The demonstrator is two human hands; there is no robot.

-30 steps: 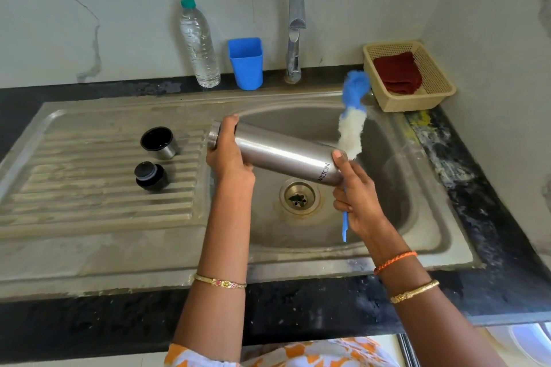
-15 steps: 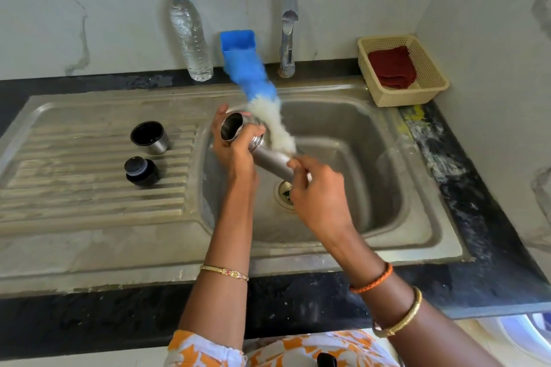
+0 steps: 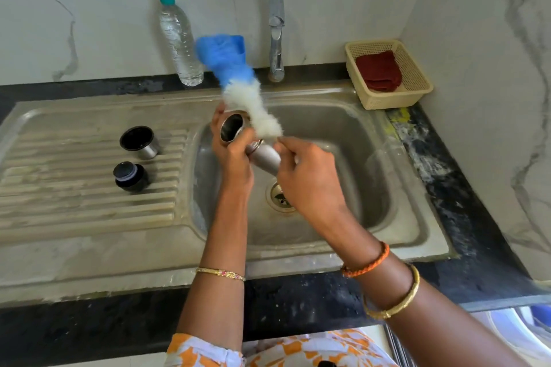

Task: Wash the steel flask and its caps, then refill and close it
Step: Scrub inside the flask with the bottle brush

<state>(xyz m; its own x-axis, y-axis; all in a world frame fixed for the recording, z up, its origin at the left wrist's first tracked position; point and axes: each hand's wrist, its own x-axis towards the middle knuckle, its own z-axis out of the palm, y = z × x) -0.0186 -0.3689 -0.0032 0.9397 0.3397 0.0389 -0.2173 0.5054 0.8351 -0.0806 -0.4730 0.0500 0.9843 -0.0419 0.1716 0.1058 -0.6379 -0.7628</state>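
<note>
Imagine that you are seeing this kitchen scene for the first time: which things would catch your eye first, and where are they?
The fluffy blue-and-white bottle brush stands out first, raised over the sink basin in the right hand, just beside the open mouth of the steel flask, which the left hand grips. Next come the two dark caps resting on the ribbed drainboard to the left, and the beige basket with a red cloth at the back right.
</note>
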